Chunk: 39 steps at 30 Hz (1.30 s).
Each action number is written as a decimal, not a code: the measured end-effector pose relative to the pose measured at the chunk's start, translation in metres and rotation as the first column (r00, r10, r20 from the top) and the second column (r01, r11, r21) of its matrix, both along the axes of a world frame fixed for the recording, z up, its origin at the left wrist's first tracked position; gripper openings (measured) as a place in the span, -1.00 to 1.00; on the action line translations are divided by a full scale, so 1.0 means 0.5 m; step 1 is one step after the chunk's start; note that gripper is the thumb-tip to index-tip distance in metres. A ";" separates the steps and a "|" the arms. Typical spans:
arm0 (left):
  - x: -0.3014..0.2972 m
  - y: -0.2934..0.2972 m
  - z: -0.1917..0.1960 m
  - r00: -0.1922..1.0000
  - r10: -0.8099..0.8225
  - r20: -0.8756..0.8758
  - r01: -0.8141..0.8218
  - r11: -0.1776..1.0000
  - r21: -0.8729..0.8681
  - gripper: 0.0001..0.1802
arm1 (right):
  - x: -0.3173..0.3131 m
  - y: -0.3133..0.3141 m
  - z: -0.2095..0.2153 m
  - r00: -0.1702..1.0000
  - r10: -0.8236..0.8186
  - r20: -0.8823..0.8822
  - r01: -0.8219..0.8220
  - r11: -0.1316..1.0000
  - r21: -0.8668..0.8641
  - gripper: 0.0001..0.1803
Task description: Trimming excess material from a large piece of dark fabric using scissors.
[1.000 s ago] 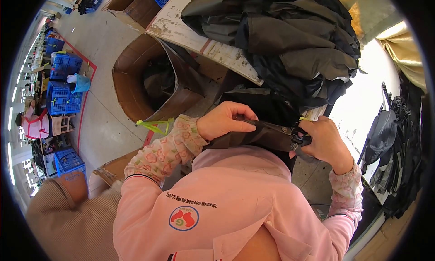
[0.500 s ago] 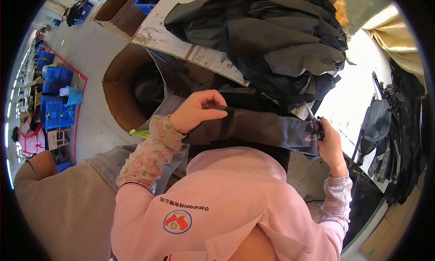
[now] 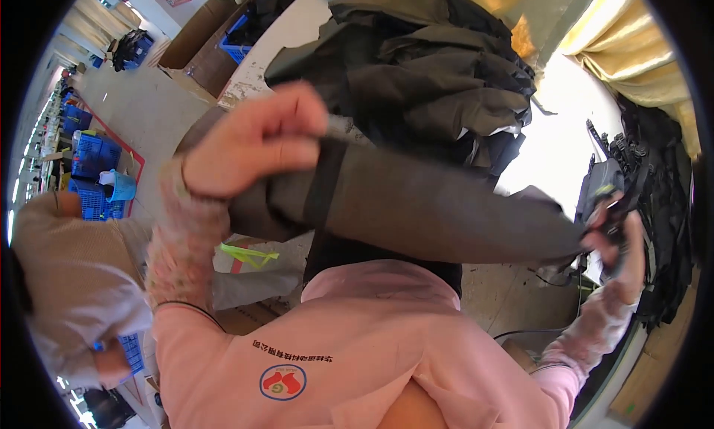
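A long dark grey fabric piece (image 3: 439, 206) with a black band stretches between my two hands in front of my body. My left hand (image 3: 256, 142), blurred by motion, is closed on its upper left edge by the band, thumb against fingers. At the far right my right hand (image 3: 621, 243) is closed at the other end of the fabric, beside the strap bundle. A dark, partly looped object is also in that hand; blur hides its kind. Behind the piece, a large heap of dark fabric pieces (image 3: 416, 64) lies on the white worktable (image 3: 256, 68).
On the right are a bundle of black straps (image 3: 658, 228) and a gold curtain (image 3: 625, 38). A cardboard box (image 3: 201, 57) and a blue crate (image 3: 236, 46) stand at the back left. A co-worker (image 3: 74, 273) is close on my left. Blue baskets (image 3: 95, 155) line the floor beyond.
My hands have moved apart, the right one far to the right, the left one up and left. The fabric piece is drawn out longer between them. The co-worker has shifted and bends at my left.
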<state>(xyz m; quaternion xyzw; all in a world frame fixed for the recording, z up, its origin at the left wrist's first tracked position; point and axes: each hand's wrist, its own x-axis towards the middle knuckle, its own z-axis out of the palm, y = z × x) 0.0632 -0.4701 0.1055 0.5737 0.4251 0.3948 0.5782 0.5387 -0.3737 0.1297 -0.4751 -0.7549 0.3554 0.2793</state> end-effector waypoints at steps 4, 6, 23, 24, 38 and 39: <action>-0.023 0.224 0.038 0.938 0.143 -0.315 -0.014 0.926 0.378 -0.78 | -0.005 0.191 0.082 0.970 0.075 0.231 -0.153 0.928 0.341 -0.71; -0.031 0.250 0.016 0.854 0.282 -0.437 -0.054 0.884 0.465 -0.73 | -0.078 0.291 0.027 0.951 -0.071 0.301 -0.130 0.791 0.599 -0.76; 0.096 0.069 -0.327 0.462 0.629 -0.625 0.183 0.622 0.761 -0.65 | -0.013 0.272 -0.253 0.811 -0.507 0.292 0.216 0.724 0.656 -0.70; 0.098 0.066 -0.329 0.469 0.622 -0.627 0.183 0.626 0.758 -0.65 | -0.012 0.234 -0.249 0.881 -0.427 0.204 0.249 0.786 0.566 -0.72; 0.096 0.167 -0.403 0.428 0.594 -0.681 0.321 0.604 0.730 -0.70 | 0.005 0.008 -0.469 0.847 -0.395 0.357 0.205 0.861 0.465 -0.66; 0.088 0.169 -0.409 0.440 0.595 -0.672 0.318 0.597 0.737 -0.73 | 0.005 0.014 -0.475 0.858 -0.398 0.325 0.240 0.869 0.433 -0.66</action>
